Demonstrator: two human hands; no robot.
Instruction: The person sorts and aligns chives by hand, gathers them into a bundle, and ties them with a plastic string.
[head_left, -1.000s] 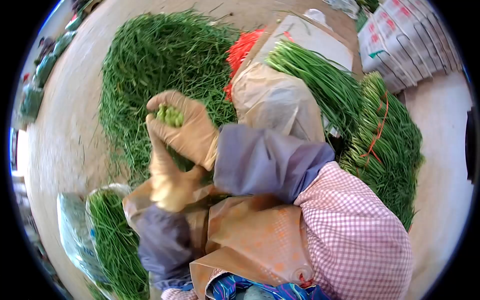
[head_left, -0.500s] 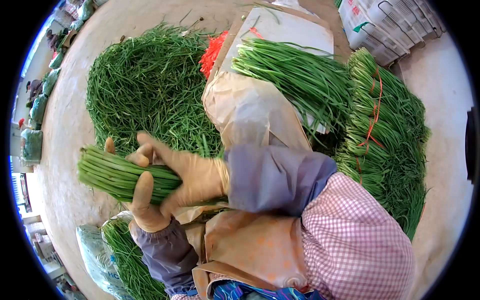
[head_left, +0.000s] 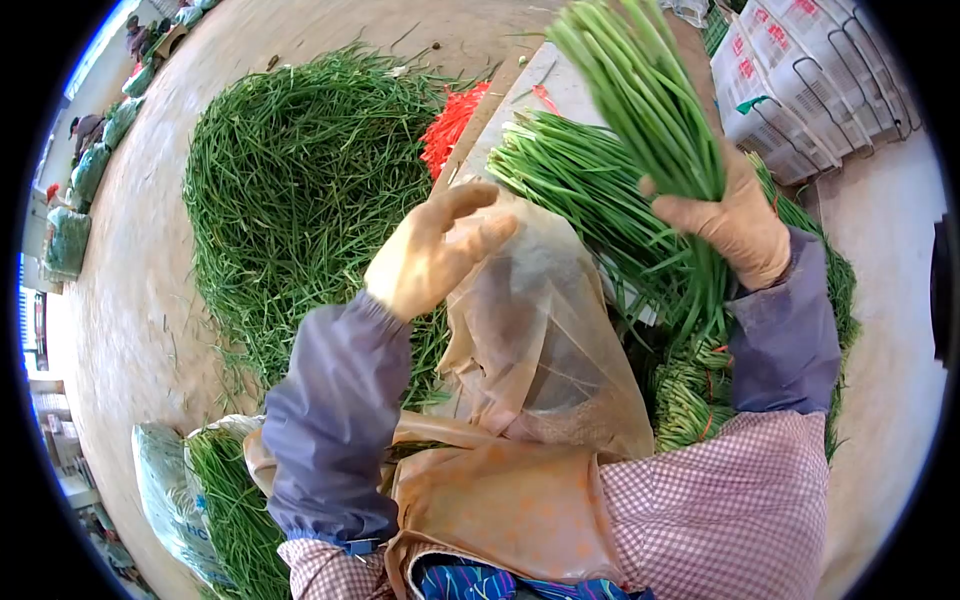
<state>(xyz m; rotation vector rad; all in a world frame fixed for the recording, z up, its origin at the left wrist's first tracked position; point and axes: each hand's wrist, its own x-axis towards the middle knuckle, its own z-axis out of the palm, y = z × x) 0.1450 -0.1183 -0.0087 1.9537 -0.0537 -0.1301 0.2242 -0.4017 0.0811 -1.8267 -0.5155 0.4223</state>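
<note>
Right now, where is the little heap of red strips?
In the head view, the red heap sits high, just left of centre, beyond the left hand, between the loose green pile and the pale board.

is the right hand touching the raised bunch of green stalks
Touching: the head view shows the right hand gripping the raised bunch of green stalks, its thumb lying across them.

One head-worn camera looks forward and down, close above left hand (head_left: 425, 252) and right hand (head_left: 738, 225), its wide view round-edged.

The apron (head_left: 510, 505) looks like glossy plastic, the stalks (head_left: 650, 110) smooth.
</note>
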